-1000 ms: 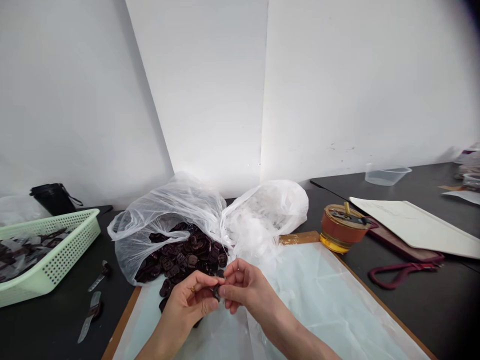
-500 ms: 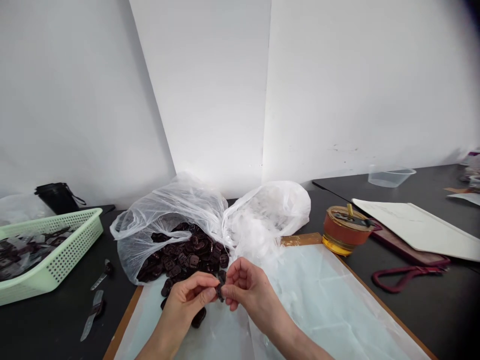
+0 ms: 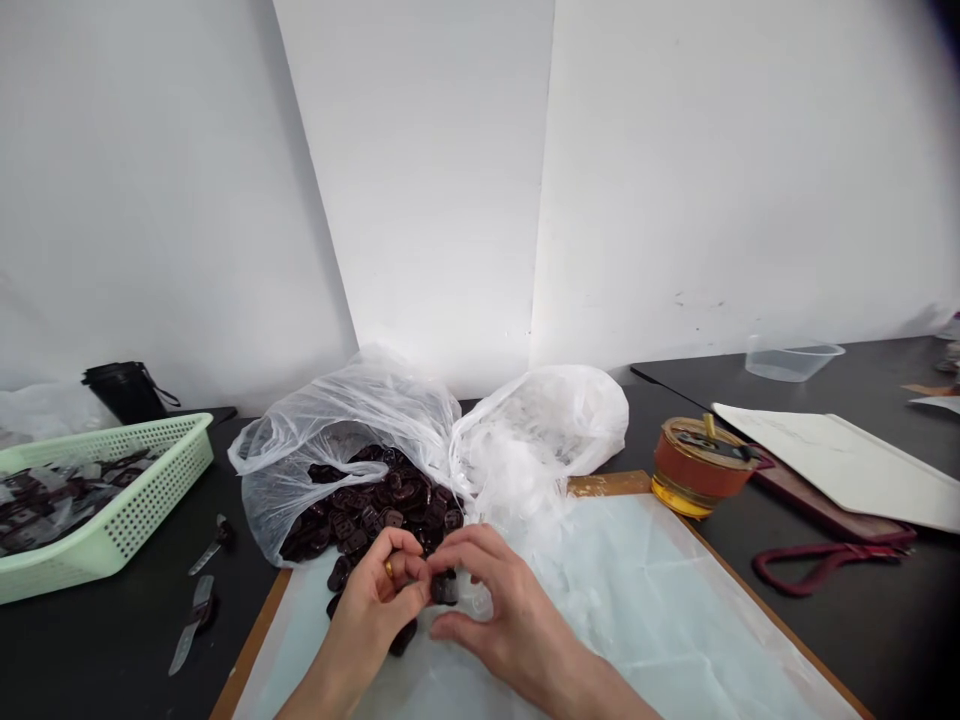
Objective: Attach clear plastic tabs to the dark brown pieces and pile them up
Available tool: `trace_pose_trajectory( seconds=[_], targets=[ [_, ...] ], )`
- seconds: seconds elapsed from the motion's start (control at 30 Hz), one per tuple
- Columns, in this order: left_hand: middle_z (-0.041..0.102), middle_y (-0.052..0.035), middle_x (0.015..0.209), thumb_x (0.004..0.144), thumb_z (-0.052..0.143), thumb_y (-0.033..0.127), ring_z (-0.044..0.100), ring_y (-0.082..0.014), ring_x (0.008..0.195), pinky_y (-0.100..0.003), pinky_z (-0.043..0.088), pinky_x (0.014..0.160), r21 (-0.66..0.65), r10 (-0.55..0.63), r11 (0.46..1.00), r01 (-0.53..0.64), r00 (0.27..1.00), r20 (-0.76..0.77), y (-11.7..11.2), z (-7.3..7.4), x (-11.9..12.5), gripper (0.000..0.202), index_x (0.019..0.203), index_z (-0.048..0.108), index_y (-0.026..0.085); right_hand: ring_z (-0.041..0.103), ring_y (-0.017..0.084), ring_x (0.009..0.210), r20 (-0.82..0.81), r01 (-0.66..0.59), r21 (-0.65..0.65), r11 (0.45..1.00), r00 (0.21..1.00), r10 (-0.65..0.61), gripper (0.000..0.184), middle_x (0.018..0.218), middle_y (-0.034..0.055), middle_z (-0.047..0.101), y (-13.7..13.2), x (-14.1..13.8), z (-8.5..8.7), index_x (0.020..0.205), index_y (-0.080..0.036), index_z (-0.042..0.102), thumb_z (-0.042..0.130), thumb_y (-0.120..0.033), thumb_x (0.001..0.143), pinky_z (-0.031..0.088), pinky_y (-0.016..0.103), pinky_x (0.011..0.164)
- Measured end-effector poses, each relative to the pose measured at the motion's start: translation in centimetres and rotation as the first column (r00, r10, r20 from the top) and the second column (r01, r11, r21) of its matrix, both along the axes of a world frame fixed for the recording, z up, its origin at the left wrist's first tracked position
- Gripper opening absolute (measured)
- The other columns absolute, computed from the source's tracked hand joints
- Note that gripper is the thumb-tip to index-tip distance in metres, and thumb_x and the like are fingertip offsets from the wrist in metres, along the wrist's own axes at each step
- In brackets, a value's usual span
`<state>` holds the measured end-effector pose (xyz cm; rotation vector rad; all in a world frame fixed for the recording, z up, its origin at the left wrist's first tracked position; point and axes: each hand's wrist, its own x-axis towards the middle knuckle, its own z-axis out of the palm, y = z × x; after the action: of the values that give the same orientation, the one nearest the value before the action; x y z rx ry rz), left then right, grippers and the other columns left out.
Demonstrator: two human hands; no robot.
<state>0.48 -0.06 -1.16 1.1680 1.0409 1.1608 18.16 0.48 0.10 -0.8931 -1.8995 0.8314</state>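
A dark maroon slotted plastic piece [image 3: 445, 589] sits between the hands, above a pale translucent plastic sheet [image 3: 637, 610]. The right hand [image 3: 502, 625] curves its fingers over it; the left hand [image 3: 367, 590] curls beside it; grip uncertain. Similar pieces [image 3: 382, 515] fill a clear plastic bag [image 3: 375, 420] behind.

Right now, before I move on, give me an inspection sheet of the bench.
Surface: dark bench; translucent sheet over a wooden board.
Job's things: dark glossy pieces heaped in a clear plastic bag.
Clutter: green perforated basket, two small blades, round tin, paper sheet, dark red cord.
Hands: left hand, ringed, and right hand both at one dark piece; grip unclear.
Cables: thin black strip behind the tin, kind unclear.
Surroundings: white wall panels, clear tub, black cup.
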Motion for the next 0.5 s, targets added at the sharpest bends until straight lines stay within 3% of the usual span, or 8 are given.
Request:
trace_pose_trajectory(
  seconds=[0.13,0.33,0.5],
  targets=[
    [0.057,0.0061,0.068,0.074,0.062,0.013,0.054,-0.0138,0.069,-0.023,0.045,0.064,0.036,0.024,0.999,-0.022,0.998,-0.062,0.1,0.4,-0.4,0.020,0.083,0.048,0.024,0.058,0.021,0.085,0.087,0.086,0.113,0.990,0.992,-0.096,0.029,0.085,0.0016,0.068,0.1,-0.3,-0.6,0.090,-0.022,0.071,0.079,-0.004,0.068,0.048,0.031,0.075],
    [0.058,0.0049,0.078,0.081,0.057,0.015,0.054,-0.0139,0.068,-0.025,0.046,0.066,0.224,0.203,0.967,-0.122,0.899,-0.388,0.4,0.6,-1.9,0.017,0.081,0.043,0.025,0.058,0.023,0.082,0.137,0.126,0.205,0.971,0.978,-0.156,0.030,0.082,0.0051,0.067,0.1,-0.4,-0.7,0.090,-0.017,0.071,0.077,-0.001,0.065,0.048,0.032,0.068],
    [0.054,0.0042,0.076,0.083,0.056,0.016,0.054,-0.0152,0.071,-0.026,0.050,0.068,0.216,0.177,0.971,-0.105,0.918,-0.354,0.4,0.2,-1.7,0.015,0.079,0.045,0.024,0.058,0.023,0.081,0.124,0.122,0.249,0.961,0.980,-0.157,0.031,0.082,0.0055,0.067,0.1,-0.3,-0.8,0.091,-0.017,0.072,0.076,0.000,0.065,0.049,0.031,0.067]
  ],
)
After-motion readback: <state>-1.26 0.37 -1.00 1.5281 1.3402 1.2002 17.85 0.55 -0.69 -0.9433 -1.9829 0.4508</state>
